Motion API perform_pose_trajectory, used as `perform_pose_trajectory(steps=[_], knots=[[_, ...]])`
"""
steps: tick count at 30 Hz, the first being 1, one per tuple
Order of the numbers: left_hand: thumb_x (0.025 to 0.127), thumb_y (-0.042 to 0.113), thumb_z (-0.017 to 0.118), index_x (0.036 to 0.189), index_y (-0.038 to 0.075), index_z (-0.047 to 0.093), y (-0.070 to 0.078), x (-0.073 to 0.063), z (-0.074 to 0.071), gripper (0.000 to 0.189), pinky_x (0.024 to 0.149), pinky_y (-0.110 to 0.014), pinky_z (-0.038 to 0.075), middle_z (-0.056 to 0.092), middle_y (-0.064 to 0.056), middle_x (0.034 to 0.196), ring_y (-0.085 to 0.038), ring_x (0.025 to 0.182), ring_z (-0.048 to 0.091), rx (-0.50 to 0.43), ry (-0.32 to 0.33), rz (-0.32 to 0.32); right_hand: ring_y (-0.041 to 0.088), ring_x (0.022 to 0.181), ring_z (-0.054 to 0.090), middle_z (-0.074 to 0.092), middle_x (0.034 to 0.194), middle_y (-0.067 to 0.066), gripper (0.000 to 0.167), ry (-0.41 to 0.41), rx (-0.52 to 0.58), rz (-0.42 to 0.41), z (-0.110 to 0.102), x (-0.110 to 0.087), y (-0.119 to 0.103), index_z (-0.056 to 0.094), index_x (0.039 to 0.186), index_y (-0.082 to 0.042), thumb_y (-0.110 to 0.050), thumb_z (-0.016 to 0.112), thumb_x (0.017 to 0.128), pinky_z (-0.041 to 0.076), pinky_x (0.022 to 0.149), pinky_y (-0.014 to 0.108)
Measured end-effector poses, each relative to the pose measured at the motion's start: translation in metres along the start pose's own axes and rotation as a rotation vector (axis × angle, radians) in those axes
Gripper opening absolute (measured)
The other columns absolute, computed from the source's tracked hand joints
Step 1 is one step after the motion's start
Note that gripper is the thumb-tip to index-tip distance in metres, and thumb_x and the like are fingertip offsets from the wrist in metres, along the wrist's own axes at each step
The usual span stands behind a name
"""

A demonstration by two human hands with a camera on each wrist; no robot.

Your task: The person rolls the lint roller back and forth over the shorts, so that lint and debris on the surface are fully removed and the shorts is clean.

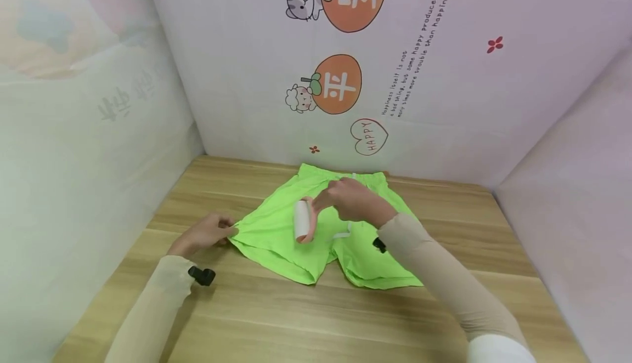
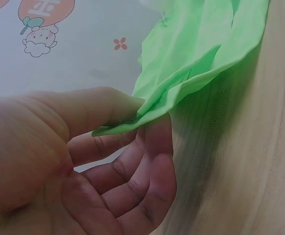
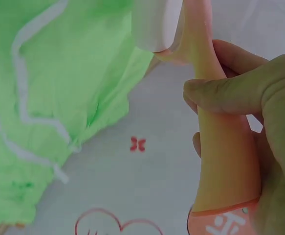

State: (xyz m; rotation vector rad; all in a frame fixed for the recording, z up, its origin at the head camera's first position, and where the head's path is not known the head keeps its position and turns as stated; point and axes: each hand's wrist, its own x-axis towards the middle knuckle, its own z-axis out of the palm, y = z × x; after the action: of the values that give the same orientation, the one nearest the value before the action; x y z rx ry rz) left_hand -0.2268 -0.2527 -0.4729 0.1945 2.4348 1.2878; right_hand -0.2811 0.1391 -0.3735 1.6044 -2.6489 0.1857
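Observation:
Bright green shorts (image 1: 276, 217) lie spread on the wooden table, waistband toward the back wall, with white drawstrings (image 3: 22, 83) at the waist. My left hand (image 1: 204, 234) pinches the outer corner of the left leg hem between thumb and fingers; the left wrist view shows the cloth (image 2: 181, 88) gathered there. My right hand (image 1: 357, 201) holds the pink handle (image 3: 225, 156) of a lint roller, fingers wrapped round it. The roller's white cylinder (image 1: 302, 220) is over the left leg of the shorts, overlapping the cloth in the head view.
A printed white sheet (image 1: 434, 105) with cartoon fruit and lettering covers the back wall. Pale side walls (image 1: 89, 187) bound the wooden table (image 1: 296, 324) on the left and right. Small black devices (image 1: 202, 275) sit on both wrists.

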Motion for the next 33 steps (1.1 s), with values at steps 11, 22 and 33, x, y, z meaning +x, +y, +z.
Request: perform_pose_trajectory(steps=[11,22,33], knots=[[0.105,0.017,0.063,0.115,-0.002,0.069,-0.003,0.005,0.002,0.023,0.082,-0.033,0.058,0.068,-0.011,0.107,-0.021,0.094,0.063,0.003,0.006,-0.016,0.021,0.102,0.074,0.078,0.124,-0.009,0.072,0.009,-0.018,-0.005,0.039,0.042,-0.018,0.081,0.122,-0.026,0.027,0.064,0.076,0.061,0.086,0.041],[0.103,0.012,0.062,0.113,-0.006,0.070,-0.004,0.008,0.003,0.021,0.071,-0.028,0.055,0.068,-0.010,0.098,-0.017,0.085,0.061,0.015,0.019,-0.015,0.017,0.106,0.072,0.077,0.126,-0.014,0.071,0.008,-0.053,0.014,0.049,0.080,-0.036,0.078,0.126,-0.031,0.022,0.067,0.080,0.060,0.083,0.036],[0.100,0.006,0.062,0.103,-0.005,0.068,-0.004,0.012,0.004,0.013,0.066,-0.029,0.053,0.068,-0.009,0.090,-0.018,0.077,0.060,0.065,0.026,-0.005,0.017,0.114,0.070,0.074,0.133,-0.013,0.069,-0.044,-0.060,0.007,0.057,0.105,-0.039,0.077,0.129,-0.032,0.019,0.068,0.084,0.059,0.084,0.033]])
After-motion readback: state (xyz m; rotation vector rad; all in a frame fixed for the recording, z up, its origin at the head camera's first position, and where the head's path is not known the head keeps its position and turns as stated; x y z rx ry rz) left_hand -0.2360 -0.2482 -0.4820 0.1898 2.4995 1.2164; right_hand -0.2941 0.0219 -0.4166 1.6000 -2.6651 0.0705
